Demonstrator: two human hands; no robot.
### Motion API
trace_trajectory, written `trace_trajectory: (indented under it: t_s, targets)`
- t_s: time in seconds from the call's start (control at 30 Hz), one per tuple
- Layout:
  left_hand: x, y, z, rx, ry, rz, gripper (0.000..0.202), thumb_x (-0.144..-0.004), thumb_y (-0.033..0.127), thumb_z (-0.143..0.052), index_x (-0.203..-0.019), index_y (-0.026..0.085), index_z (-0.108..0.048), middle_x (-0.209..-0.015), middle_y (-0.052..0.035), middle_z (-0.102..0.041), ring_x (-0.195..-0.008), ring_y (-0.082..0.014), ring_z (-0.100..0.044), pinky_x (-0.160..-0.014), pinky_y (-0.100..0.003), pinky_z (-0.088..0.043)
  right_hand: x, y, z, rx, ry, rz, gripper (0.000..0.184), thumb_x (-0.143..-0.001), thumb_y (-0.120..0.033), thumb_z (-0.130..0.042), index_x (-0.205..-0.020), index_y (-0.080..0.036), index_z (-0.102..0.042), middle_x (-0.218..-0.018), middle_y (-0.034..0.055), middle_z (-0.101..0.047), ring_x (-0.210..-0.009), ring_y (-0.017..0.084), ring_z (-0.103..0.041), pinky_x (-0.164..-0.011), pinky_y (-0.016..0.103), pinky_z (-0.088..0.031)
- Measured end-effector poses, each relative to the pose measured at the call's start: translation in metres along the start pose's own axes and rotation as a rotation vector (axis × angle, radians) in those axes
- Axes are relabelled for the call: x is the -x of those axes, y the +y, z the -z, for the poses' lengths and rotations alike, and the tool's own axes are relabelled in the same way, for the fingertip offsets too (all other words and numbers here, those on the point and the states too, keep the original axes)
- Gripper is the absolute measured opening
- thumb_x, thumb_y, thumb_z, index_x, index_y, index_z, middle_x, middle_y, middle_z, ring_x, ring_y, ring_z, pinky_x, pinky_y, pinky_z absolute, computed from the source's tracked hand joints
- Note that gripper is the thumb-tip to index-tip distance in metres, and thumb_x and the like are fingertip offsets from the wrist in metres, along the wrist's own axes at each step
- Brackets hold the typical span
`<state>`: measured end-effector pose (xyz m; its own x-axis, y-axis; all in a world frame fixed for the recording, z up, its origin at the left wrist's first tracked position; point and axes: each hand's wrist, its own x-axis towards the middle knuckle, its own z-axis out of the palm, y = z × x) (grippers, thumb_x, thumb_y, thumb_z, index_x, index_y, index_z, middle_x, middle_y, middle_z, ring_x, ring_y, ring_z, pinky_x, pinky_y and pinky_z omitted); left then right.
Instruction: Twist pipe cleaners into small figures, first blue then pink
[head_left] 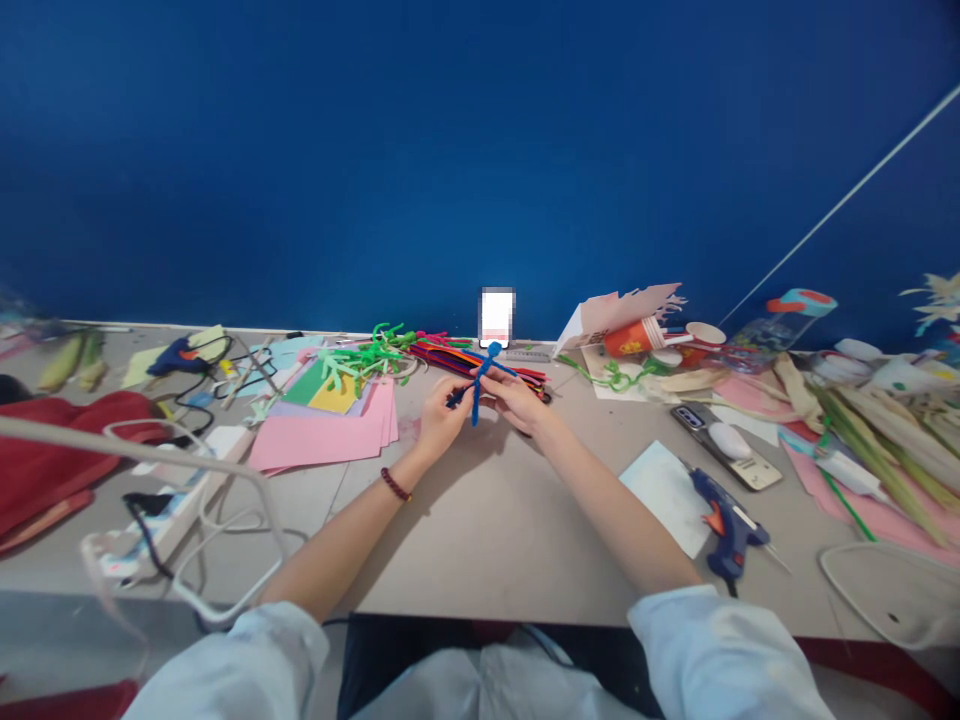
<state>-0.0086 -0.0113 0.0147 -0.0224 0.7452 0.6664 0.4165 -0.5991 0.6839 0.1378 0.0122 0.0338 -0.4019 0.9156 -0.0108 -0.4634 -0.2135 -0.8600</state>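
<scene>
My left hand (442, 420) and right hand (517, 400) are both closed, pinching a blue pipe-cleaner figure (480, 385) above the surface (495, 530); my fingers hide its middle. Just behind it lies a bundle of red and dark pipe cleaners (450, 360), partly hidden by the figure. Farther back stands a blurred white rectangle (496, 315) I can't make out. To the right, an orange paper cup (630, 338) lies tipped on its side, its inside out of my sight.

I wear a pale blue shirt (495, 685) with loose, wide sleeves, the left sleeve (240, 655) and right sleeve (720, 650) rumpled in soft folds, over dark trousers (390, 650). My left hand (442, 420) and right hand (517, 400) are bare, and a bracelet of dark red beads (395, 485) circles my left wrist.
</scene>
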Motion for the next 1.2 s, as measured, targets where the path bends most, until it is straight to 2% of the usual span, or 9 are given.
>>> trace_trajectory:
  t_s: [0.2,0.37,0.63,0.73,0.83,0.93,1.07,1.2]
  targets:
    - [0.0,-0.001,0.003,-0.008,-0.034,-0.033,0.01,-0.083,0.026,-0.057,-0.081,0.019,-0.063,-0.074,-0.0019,-0.058,-0.068,-0.0123,-0.054,-0.059,-0.024,-0.043,0.0,0.003,0.008,0.077,0.032,0.04,0.025,-0.056,-0.026,-0.082,-0.076,-0.018,-0.069,-0.072,-0.0009,-0.065,-0.068,0.012,-0.06,-0.067,0.025,-0.05]
    - [0.0,-0.001,0.005,-0.004,-0.042,-0.094,0.01,-0.083,0.027,-0.057,-0.08,0.019,-0.062,-0.074,-0.0023,-0.058,-0.069,-0.0133,-0.055,-0.061,-0.026,-0.043,-0.001,0.007,0.004,0.01,0.048,0.045,0.029,-0.05,-0.028,-0.085,-0.072,-0.018,-0.068,-0.069,-0.002,-0.064,-0.064,0.011,-0.059,-0.061,0.024,-0.05]
    - [0.006,0.009,0.0,0.01,0.069,0.001,0.01,-0.083,0.026,-0.058,-0.076,0.019,-0.059,-0.071,-0.0004,-0.057,-0.067,-0.0123,-0.053,-0.062,-0.025,-0.043,-0.002,0.02,-0.013,-0.125,0.171,0.036,0.034,-0.043,-0.028,-0.087,-0.067,-0.02,-0.065,-0.062,-0.0056,-0.06,-0.057,0.008,-0.054,-0.051,0.019,-0.044]
    - [0.009,0.006,-0.004,0.026,0.111,0.049,0.01,-0.082,0.026,-0.058,-0.075,0.018,-0.059,-0.07,-0.0003,-0.057,-0.067,-0.0124,-0.053,-0.063,-0.025,-0.043,-0.004,0.025,-0.014,-0.155,0.202,0.045,0.033,-0.042,-0.025,-0.087,-0.066,-0.021,-0.065,-0.063,-0.0052,-0.061,-0.059,0.009,-0.055,-0.055,0.02,-0.045]
    - [0.01,0.002,-0.006,0.053,0.106,0.118,0.01,-0.081,0.027,-0.058,-0.076,0.018,-0.06,-0.072,-0.0006,-0.058,-0.068,-0.0127,-0.055,-0.064,-0.026,-0.044,-0.005,0.025,-0.011,-0.169,0.227,0.038,0.031,-0.043,-0.024,-0.087,-0.065,-0.021,-0.065,-0.067,-0.0038,-0.064,-0.065,0.011,-0.058,-0.063,0.023,-0.048]
    - [0.008,-0.001,-0.006,0.061,0.071,0.128,0.011,-0.082,0.028,-0.058,-0.08,0.018,-0.061,-0.076,-0.0018,-0.06,-0.071,-0.0133,-0.056,-0.064,-0.026,-0.045,-0.005,0.018,-0.006,-0.132,0.159,-0.01,0.028,-0.049,-0.026,-0.085,-0.069,-0.02,-0.067,-0.069,-0.002,-0.066,-0.07,0.013,-0.061,-0.067,0.024,-0.048]
    - [0.003,0.001,-0.003,0.023,0.028,0.021,0.01,-0.083,0.027,-0.057,-0.086,0.019,-0.063,-0.081,-0.0033,-0.061,-0.072,-0.0133,-0.056,-0.063,-0.026,-0.045,-0.004,0.008,0.002,-0.072,0.041,-0.075,0.027,-0.056,-0.03,-0.082,-0.076,-0.019,-0.069,-0.068,-0.0007,-0.067,-0.069,0.013,-0.062,-0.067,0.024,-0.049]
    - [0.002,0.003,-0.002,0.008,-0.025,-0.054,0.013,-0.083,0.024,-0.056,-0.094,0.02,-0.063,-0.085,-0.0046,-0.061,-0.076,-0.014,-0.056,-0.063,-0.026,-0.045,-0.004,0.004,0.009,-0.059,0.029,-0.055,0.029,-0.058,-0.032,-0.081,-0.081,-0.019,-0.069,-0.072,-0.0005,-0.069,-0.068,0.012,-0.063,-0.068,0.024,-0.049]
